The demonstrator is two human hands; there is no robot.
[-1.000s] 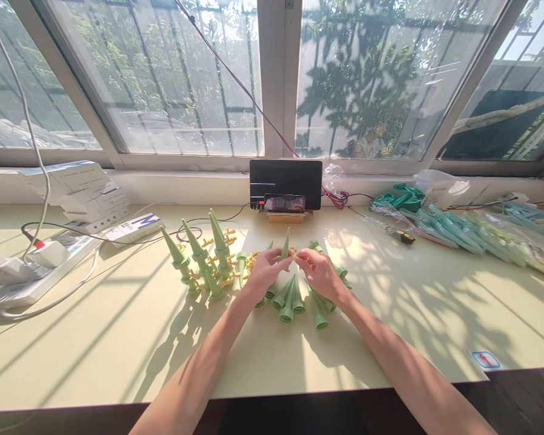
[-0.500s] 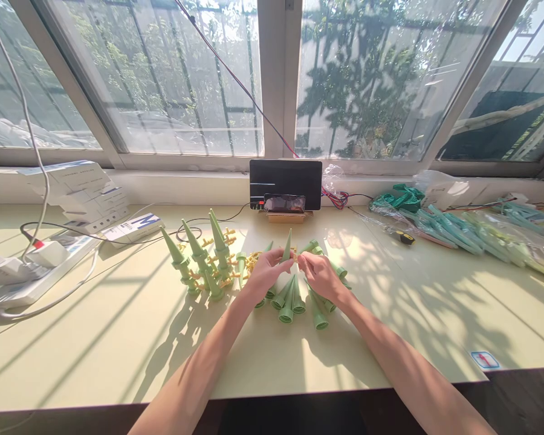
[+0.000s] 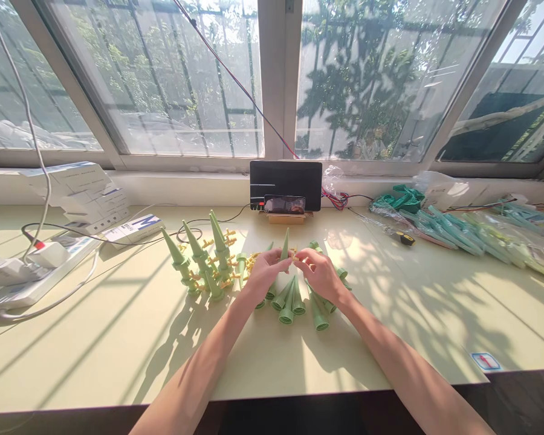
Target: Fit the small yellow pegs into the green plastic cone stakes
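Observation:
My left hand [image 3: 265, 270] is closed around a green watering spike [image 3: 285, 243], its pointed tip upward. Beside it, my right hand [image 3: 320, 272] has its fingertips pinched at a small yellow valve [image 3: 294, 254] against the spike's side; the fingers partly hide it. Below my hands several loose green spikes [image 3: 286, 311] lie fanned out with their threaded open ends towards me. To the left stands a cluster of green spikes [image 3: 200, 254] with yellow valves fitted, points up. A heap of yellow valves [image 3: 252, 260] lies just behind my left hand, partly covered.
A dark tablet [image 3: 285, 175] with a phone [image 3: 284, 204] in front stands at the back. On the left are a power strip [image 3: 58, 266], cables and white boxes [image 3: 79, 193]. Bagged green items [image 3: 453, 229] and a small black-yellow object [image 3: 405, 238] lie right.
The right hand's fingers have shifted and opened slightly around the yellow valve. The held spike has tilted a little to the left. The rest stays in place.

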